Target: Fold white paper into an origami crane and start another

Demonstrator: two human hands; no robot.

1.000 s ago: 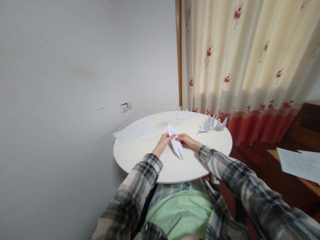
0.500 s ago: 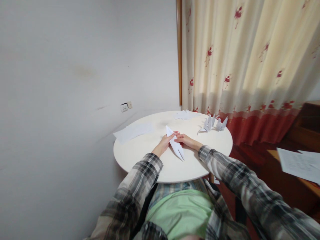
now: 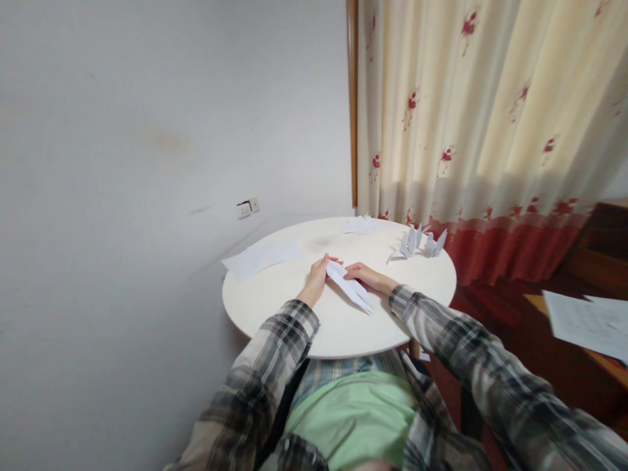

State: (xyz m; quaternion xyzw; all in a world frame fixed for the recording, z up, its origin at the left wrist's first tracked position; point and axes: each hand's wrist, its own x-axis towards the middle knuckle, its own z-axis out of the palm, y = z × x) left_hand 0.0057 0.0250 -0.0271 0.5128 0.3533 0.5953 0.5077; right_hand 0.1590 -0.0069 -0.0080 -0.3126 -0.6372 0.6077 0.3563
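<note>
Right over the middle of the table (image 3: 275, 307), there was the folded paper (image 3: 350, 286), with the left hand (image 3: 317, 275) toward the table's left and the right hand (image 3: 367, 277) toward its right! Along the table's left edge lay paper sheets (image 3: 262, 257); by its far edge, paper pieces (image 3: 359, 226); far right on it, paper cranes (image 3: 409, 243). Behind it, left, the wall socket (image 3: 243, 210); right, the curtain (image 3: 481, 131) hung. Pages (image 3: 583, 320) lay off its right.
</note>
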